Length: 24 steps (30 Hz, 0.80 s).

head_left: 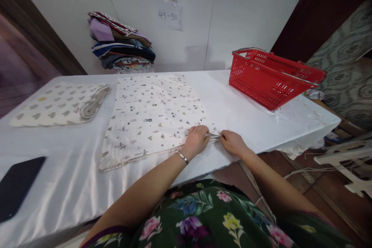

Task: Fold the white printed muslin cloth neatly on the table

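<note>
A white cloth (158,112) with a small scattered print lies folded in layers and spread flat on the table. My left hand (197,139), with a silver bracelet at the wrist, is closed on the cloth's near edge close to its right corner. Just to the right, my right hand (232,142) pinches that corner, and the layered edges show between the two hands. Both sets of fingertips are partly hidden. Left of this cloth rests a thicker folded blanket (61,104) with grey cloud-like shapes.
A red plastic basket (270,75) with metal handles stands at the table's back right. Several folded fabrics form a stack (123,44) at the back left. A dark phone-like slab (20,186) lies at the front left. The white-covered table (226,102) ends close to my body.
</note>
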{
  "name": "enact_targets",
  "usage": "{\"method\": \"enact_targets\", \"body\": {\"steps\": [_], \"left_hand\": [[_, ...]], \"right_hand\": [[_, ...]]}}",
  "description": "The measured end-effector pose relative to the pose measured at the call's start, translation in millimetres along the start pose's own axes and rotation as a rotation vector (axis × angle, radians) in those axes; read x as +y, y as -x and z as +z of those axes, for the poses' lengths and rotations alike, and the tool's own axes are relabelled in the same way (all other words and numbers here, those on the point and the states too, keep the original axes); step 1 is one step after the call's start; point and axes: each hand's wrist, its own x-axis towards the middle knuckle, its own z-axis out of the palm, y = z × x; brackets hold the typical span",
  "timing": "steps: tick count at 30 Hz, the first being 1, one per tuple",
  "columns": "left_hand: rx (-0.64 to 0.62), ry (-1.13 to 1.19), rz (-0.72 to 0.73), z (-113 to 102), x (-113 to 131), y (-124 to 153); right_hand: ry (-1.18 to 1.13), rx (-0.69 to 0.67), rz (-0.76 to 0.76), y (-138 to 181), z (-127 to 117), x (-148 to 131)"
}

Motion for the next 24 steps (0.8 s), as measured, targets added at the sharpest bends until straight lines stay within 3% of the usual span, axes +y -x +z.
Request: {"method": "enact_targets", "body": {"steps": [7, 10, 13, 16, 20, 22, 24], "left_hand": [[-0.040, -0.118, 0.126, -9.9, -13.3, 14.3], [-0.078, -0.093, 0.070, -11.0, -18.9, 16.6], [-0.110, -0.068, 0.008, -9.8, -20.4, 14.6], [-0.125, -0.106, 0.048, -7.6, -19.0, 14.4], [-0.162, -0.145, 0.109, -11.1, -16.3, 17.8], [-0.209, -0.063, 0.070, -20.0, -19.2, 17.9], [-0.245, 0.039, -0.062, -34.0, -28.3, 15.9]], "right_hand": [[0.078, -0.030, -0.008, -0.2, 1.3, 0.6], [0.091, -0.016, -0.001, 0.4, 1.3, -1.3], [0.090, 0.090, -0.040, 1.7, 4.1, -5.1], [0.087, 0.219, -0.118, 2.4, 10.9, -7.3], [0.081, 0.243, -0.213, 2.3, 19.5, -1.5], [0.065, 0.237, -0.247, 2.6, 21.2, 3.7], [0.039, 0.240, -0.271, 2.9, 21.9, 8.2]]}}
